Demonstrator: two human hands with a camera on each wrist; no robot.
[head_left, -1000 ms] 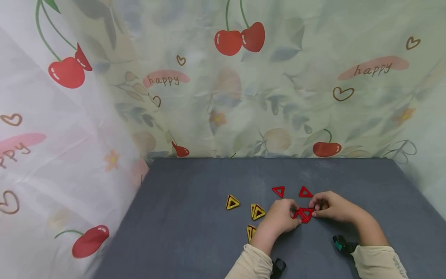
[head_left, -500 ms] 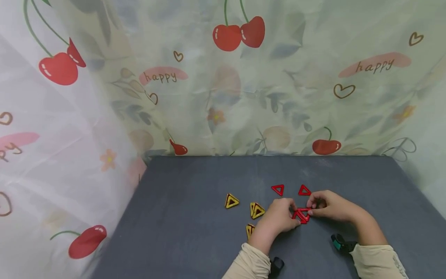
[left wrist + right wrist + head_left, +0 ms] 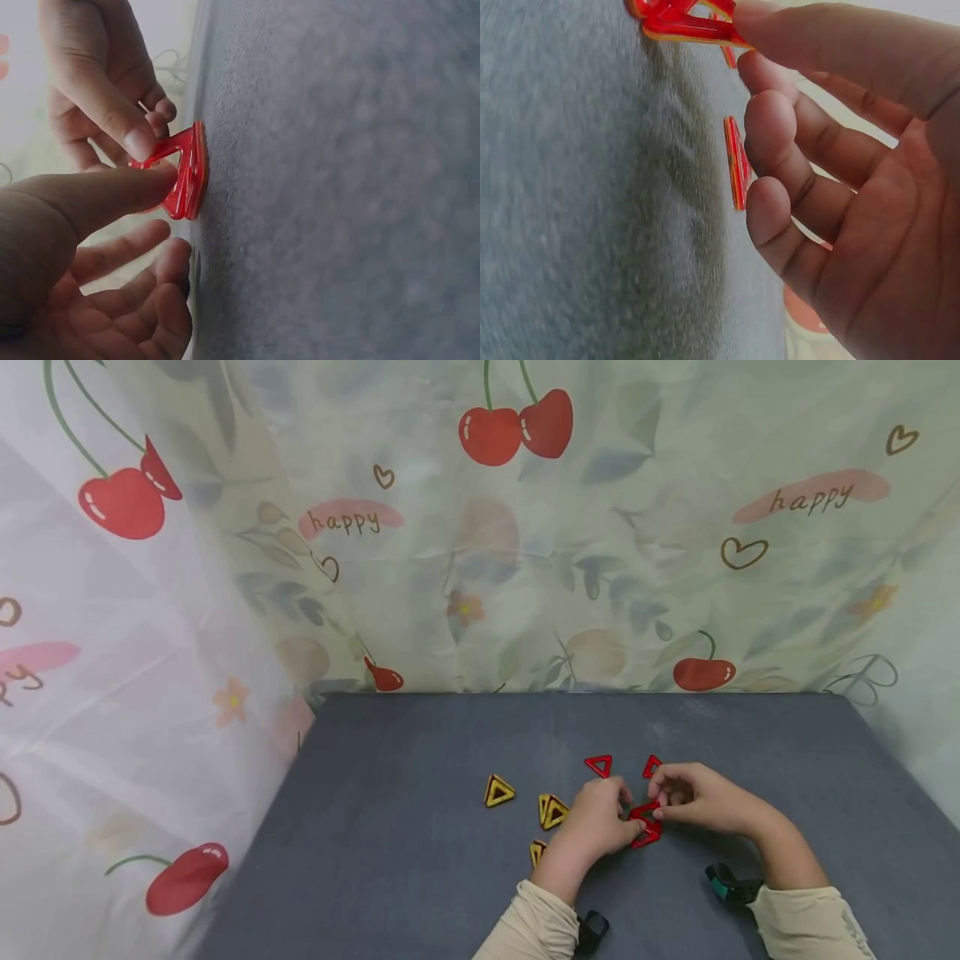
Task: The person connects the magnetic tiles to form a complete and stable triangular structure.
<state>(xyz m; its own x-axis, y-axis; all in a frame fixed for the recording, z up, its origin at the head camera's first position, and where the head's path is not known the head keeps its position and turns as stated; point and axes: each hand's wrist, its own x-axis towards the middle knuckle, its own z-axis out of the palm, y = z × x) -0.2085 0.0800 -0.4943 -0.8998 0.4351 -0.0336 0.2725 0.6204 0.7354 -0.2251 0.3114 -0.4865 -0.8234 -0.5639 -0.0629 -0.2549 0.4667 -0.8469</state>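
Two red triangle tiles (image 3: 647, 836), hollow-centred and edge to edge, lie between my hands on the dark table. My left hand (image 3: 602, 817) holds the lower one, its thumb over the tile (image 3: 182, 202) in the left wrist view. My right hand (image 3: 705, 797) pinches the upper tile's corner between thumb and fingertips, and that tile looks tilted up from the table. The right wrist view shows the thumb on the red tile (image 3: 694, 28), with the other fingers loosely curled below. The fingers partly cover both tiles.
Behind my hands lie two loose red triangles, one at the left (image 3: 599, 766) and one partly hidden at the right (image 3: 651, 767). Yellow triangle tiles (image 3: 498, 791) lie to the left, some (image 3: 553, 811) beside my left forearm. A printed curtain (image 3: 525, 568) borders the table (image 3: 390, 827).
My right hand has shifted slightly left and away from me, now covering part of the back right red triangle. The upper red tile has turned and lifted against the lower one.
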